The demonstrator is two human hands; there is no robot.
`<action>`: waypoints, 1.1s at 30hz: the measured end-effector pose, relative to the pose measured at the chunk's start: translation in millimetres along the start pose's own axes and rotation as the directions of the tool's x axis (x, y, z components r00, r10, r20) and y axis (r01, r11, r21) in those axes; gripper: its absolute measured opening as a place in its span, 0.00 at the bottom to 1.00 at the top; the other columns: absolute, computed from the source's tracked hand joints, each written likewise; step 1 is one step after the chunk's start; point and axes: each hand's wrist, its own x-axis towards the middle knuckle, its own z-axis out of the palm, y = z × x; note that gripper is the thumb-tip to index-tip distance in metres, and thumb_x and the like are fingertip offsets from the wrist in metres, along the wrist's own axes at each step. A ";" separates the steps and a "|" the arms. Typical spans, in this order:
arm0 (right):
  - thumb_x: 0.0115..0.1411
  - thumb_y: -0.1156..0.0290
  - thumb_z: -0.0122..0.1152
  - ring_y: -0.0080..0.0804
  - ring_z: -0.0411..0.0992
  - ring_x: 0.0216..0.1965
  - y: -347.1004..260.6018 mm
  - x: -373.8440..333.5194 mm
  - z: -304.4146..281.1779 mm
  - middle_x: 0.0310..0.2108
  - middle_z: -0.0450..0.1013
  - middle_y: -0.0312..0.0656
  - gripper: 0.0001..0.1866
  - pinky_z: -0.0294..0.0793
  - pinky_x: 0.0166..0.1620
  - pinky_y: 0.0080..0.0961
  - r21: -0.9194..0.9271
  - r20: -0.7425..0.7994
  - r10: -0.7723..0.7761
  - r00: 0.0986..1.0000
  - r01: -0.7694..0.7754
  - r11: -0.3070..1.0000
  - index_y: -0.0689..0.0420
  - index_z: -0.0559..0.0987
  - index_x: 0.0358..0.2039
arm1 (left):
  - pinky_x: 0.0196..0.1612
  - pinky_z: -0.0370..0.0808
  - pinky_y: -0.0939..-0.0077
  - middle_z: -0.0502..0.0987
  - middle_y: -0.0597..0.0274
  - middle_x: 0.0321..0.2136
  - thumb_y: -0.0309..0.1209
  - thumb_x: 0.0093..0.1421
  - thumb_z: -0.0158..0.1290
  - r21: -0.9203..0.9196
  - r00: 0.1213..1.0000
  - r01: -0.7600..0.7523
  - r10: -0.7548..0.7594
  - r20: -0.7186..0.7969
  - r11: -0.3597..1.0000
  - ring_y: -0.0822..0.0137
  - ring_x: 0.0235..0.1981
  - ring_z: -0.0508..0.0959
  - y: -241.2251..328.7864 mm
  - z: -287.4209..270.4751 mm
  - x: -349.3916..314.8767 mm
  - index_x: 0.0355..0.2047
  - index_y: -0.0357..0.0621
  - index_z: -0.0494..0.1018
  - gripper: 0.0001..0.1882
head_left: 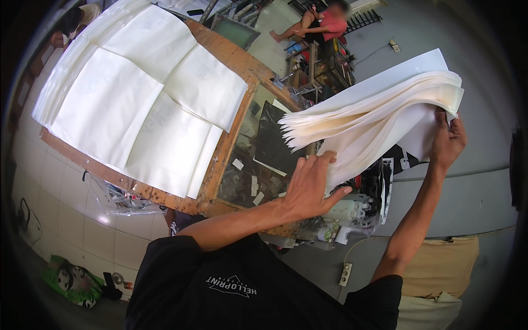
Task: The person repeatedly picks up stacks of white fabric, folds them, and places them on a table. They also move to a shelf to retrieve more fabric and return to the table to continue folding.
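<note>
A thick, floppy stack of white sheets [379,110] is raised on the right, its layers fanned out at the left end. My right hand [448,137] grips the stack's right end, fingers curled around the corner. Against the stack's lower left edge rests my left hand [311,184], its thumb stretched away from the fingers. Beneath it lies a glass panel [242,176] in a wooden frame, with a dark sheet [278,140] and small paper scraps on it. To the left, piles of white sheets [110,104] cover the wooden table [220,55].
Bottles and containers [346,212] crowd the area below the stack. A person [324,25] in a pink top sits at the back. Another person [77,22] shows at the far left. A power strip [345,274] hangs near the tan cloth [440,267].
</note>
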 end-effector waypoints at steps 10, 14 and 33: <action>0.57 0.81 0.56 0.24 0.76 0.40 -19.7 -10.2 -16.8 0.38 0.79 0.42 0.16 0.73 0.46 0.21 -0.216 0.105 -0.144 0.984 0.163 0.963 0.65 0.78 0.47 | 0.57 0.64 0.56 0.73 0.41 0.50 0.43 0.50 0.65 0.263 0.989 -0.144 0.129 0.073 0.954 0.52 0.48 0.75 -19.3 2.2 18.7 0.52 0.33 0.71 0.35; 0.57 0.81 0.57 0.23 0.75 0.39 -37.3 -7.6 -28.6 0.38 0.79 0.42 0.17 0.73 0.46 0.20 -0.170 0.186 -0.103 0.977 0.135 0.976 0.66 0.78 0.48 | 0.47 0.73 0.65 0.80 0.51 0.36 0.36 0.52 0.64 -0.249 0.939 0.344 -0.340 0.058 0.905 0.59 0.36 0.80 -54.2 -7.4 17.5 0.47 0.34 0.74 0.25; 0.54 0.80 0.58 0.29 0.77 0.26 16.8 -35.0 3.3 0.30 0.79 0.50 0.14 0.77 0.31 0.26 -0.138 0.589 0.616 0.524 -0.685 0.715 0.71 0.78 0.42 | 0.63 0.61 0.47 0.57 0.43 0.64 0.82 0.47 0.30 -0.922 0.738 0.381 -0.624 0.257 0.071 0.47 0.64 0.61 -122.9 -17.0 -8.1 0.68 0.43 0.49 0.63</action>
